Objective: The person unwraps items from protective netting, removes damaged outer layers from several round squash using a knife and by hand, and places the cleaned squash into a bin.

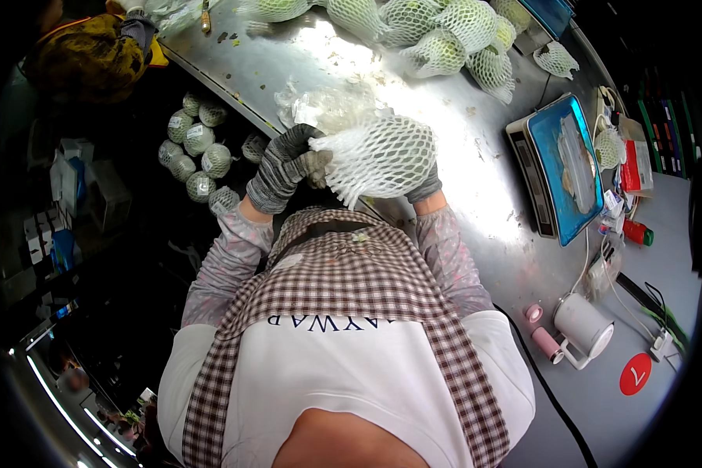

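Note:
A round item in a white foam net sleeve (395,153) is between my hands, in front of my checked apron. My left hand (289,164), in a grey striped knit glove, pinches the loose end of the sleeve. My right hand (426,186), also gloved, supports the far side and is mostly hidden behind the net. What the sleeve holds shows only dimly through the mesh. Just beyond lies a crumpled heap of clear plastic film (333,108) on the metal table (474,140). Several green round produce pieces in foam nets (468,26) are piled at the table's far side.
Labelled netted produce (199,139) lies lower, left of the table. A scale with a blue tray (567,169) stands at right, near a grey electric kettle (582,327) and a pink bottle (547,344). A knife-like tool (205,17) and a co-worker's sleeve (93,55) are at upper left.

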Tool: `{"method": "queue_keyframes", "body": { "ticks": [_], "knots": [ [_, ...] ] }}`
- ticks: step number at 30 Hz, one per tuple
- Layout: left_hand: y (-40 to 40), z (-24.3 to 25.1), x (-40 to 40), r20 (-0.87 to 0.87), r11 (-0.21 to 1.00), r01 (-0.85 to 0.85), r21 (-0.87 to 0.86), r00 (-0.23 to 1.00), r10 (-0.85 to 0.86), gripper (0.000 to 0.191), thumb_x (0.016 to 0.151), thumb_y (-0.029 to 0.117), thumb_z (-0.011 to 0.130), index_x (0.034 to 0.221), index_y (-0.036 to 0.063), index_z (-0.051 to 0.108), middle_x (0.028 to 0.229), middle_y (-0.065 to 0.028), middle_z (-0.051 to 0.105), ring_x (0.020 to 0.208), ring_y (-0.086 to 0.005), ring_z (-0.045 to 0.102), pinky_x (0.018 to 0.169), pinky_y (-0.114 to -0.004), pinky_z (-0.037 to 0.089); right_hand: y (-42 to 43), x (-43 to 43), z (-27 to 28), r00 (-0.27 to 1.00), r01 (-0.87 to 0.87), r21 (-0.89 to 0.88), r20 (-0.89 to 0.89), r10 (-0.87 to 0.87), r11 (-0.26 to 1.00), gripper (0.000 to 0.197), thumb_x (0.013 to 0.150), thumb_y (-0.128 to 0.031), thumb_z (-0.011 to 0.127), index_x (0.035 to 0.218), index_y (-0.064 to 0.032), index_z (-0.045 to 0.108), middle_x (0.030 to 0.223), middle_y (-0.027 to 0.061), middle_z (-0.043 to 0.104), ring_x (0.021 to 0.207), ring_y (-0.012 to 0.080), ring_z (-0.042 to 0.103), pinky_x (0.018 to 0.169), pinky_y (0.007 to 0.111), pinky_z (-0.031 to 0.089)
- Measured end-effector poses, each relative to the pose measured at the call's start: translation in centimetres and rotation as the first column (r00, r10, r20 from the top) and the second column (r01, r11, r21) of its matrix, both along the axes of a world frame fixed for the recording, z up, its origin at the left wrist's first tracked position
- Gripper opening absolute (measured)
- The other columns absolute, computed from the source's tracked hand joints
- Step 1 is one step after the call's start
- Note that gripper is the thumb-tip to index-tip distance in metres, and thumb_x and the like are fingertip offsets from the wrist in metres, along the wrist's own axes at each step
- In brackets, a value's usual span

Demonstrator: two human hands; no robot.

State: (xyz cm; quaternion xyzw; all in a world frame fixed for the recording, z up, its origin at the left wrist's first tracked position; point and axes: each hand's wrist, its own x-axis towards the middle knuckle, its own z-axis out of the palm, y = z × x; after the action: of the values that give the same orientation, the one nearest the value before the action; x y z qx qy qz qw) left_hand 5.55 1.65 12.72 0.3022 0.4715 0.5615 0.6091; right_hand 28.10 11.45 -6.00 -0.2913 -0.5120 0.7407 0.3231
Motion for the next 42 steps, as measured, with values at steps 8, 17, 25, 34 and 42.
{"method": "queue_keyframes", "body": {
  "ticks": [8,17,25,34,42],
  "knots": [
    [-0.7,-1.9,-0.1,0.035,0.986,-0.164,-0.002,0.986,0.164,0.029,0.079,0.019,0.065,0.1,0.0026,0.054,0.068,-0.0044,0.057,0.057,-0.0143,0.056,0.049,-0.024,0.047,0.0,-0.2,3.3,0.759,-0.058,-0.593,-0.549,-0.351,0.803,0.055,0.087,-0.05,0.036,0.121,-0.0081,0.046,0.119,0.0116,0.052,0.107,0.0288,0.05,0.094,0.044,0.039],
    [0.3,-7.6,0.5,-0.045,0.987,-0.045,0.156,0.998,0.052,0.047,0.076,0.013,0.065,0.116,-0.0011,0.043,0.112,-0.0097,0.05,0.099,-0.0173,0.051,0.086,-0.028,0.043,0.5,0.2,6.5,0.724,-0.215,-0.74,-0.559,-0.405,0.637,0.064,0.084,-0.056,0.039,0.123,-0.0058,0.045,0.118,0.0145,0.052,0.104,0.0291,0.052,0.091,0.043,0.043],
    [-0.1,-8.0,-7.4,0.338,0.965,-0.212,0.154,0.929,0.15,0.039,0.089,0.031,0.039,0.115,0.0028,0.046,0.109,-0.0129,0.053,0.098,-0.0254,0.052,0.085,-0.041,0.043,-0.3,-0.1,7.8,0.64,-0.425,-0.788,-0.61,-0.467,0.446,0.068,0.08,-0.054,0.044,0.128,-0.0061,0.035,0.128,0.0177,0.038,0.114,0.0319,0.043,0.085,0.047,0.045],
    [-0.2,-6.3,0.2,0.574,0.793,-0.147,-0.591,0.615,0.541,0.041,0.084,0.039,0.049,0.097,0.0001,0.053,0.096,-0.0154,0.059,0.079,-0.0253,0.057,0.075,-0.04,0.047,0.2,0.8,6.9,0.553,-0.554,-0.716,-0.698,-0.455,0.425,0.068,0.081,-0.052,0.042,0.128,-0.0045,0.035,0.125,0.0211,0.041,0.111,0.0377,0.045,0.081,0.05,0.047],
    [0.8,-2.4,5.7,0.629,0.926,0.27,-0.265,0.776,-0.046,0.077,0.077,0.053,0.057,0.127,-0.0004,0.034,0.116,-0.0214,0.048,0.099,-0.0314,0.054,0.084,-0.046,0.047,-0.1,0.4,10.8,0.748,0.01,-0.641,-0.505,-0.431,0.768,0.064,0.079,-0.052,0.053,0.122,-0.0061,0.042,0.122,0.0149,0.046,0.115,0.0302,0.043,0.096,0.047,0.037]
  ]
}}
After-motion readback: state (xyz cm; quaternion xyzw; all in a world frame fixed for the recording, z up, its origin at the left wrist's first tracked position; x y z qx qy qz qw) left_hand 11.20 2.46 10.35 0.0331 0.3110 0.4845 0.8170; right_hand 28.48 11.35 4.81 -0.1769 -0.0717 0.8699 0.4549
